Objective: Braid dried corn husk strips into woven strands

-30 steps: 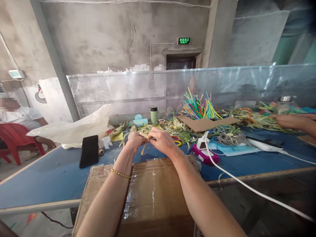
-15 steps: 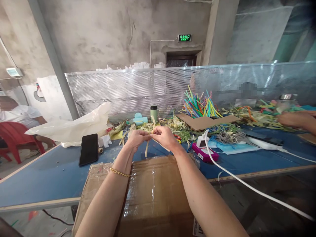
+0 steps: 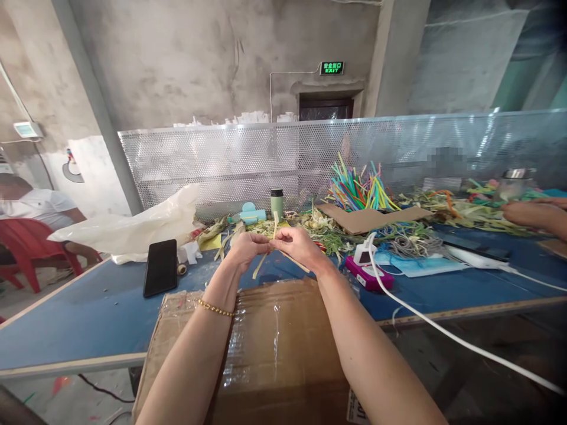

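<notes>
Pale yellow strips (image 3: 259,267) cross between my two hands above the near edge of the blue table (image 3: 88,319). My left hand (image 3: 246,249), at a wrist with a gold bead bracelet (image 3: 215,308), pinches them from the left. From the right, my right hand (image 3: 294,243) pinches the same strips, its fingertips touching or nearly touching the left ones. One strip end stands up between the hands, one hangs down, and another slants out below my right hand. A taped cardboard box (image 3: 283,348) lies beneath my forearms.
Left are a black phone (image 3: 160,268) and a white plastic sheet (image 3: 146,227). Behind my hands stands a green bottle (image 3: 277,204). Right are colourful sticks (image 3: 358,186), a magenta device (image 3: 368,274), a white cable (image 3: 443,332) and another person's hand (image 3: 527,213).
The hanging strip end has swung to the left, and the slanting one reaches slightly farther right. Both hands keep their pinch in nearly the same place.
</notes>
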A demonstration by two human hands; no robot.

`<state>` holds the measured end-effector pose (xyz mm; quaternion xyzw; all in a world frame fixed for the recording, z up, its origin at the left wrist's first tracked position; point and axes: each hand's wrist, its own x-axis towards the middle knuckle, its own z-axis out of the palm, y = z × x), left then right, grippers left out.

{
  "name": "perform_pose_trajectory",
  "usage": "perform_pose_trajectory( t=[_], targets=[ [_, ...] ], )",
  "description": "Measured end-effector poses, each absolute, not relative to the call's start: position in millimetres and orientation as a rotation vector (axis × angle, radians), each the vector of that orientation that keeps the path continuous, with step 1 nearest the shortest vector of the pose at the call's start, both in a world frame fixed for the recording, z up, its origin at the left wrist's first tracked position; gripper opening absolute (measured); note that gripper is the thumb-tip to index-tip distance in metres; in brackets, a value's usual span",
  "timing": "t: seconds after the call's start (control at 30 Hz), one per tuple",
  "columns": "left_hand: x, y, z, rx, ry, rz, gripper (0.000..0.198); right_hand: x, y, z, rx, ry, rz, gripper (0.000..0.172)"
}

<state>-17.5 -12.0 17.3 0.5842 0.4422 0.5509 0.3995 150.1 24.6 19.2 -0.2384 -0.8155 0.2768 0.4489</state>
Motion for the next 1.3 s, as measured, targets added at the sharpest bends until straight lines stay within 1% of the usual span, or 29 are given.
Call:
perform_pose_trajectory(
  t=[0.37,0.6,0.77,0.87,1.07,1.17,1.3],
  targets=[
    [-15.6,-14.9,20.0,1.466,1.037,1.412,0.013,147.3,25.8,17.0,-0.572,-1.903,0.743,0.035],
    [-13.0,-16.4,22.0,1.381,0.975,1.394,0.014,147.1,26.5,15.1,-0.615,-1.868,0.761,0.028],
    [-12.8,-16.7,21.9,1.428,1.007,1.421,0.026,145.7,26.3,14.3,-0.628,-1.884,0.724,0.025],
    [-13.4,-15.0,20.3,1.423,1.017,1.456,0.027,145.1,26.1,14.8,-0.674,-1.895,0.708,0.024],
    [-13.5,-12.6,20.6,1.304,1.046,1.468,0.016,150.3,34.2,16.4,-0.714,-1.805,0.520,0.019],
    [-13.6,-12.7,21.0,1.286,1.047,1.471,0.015,153.4,35.8,17.8,-0.635,-1.864,0.399,0.013],
    [-13.8,-13.2,20.9,1.283,1.055,1.475,0.016,153.8,33.6,19.2,-0.587,-1.976,0.326,0.010]
  ],
)
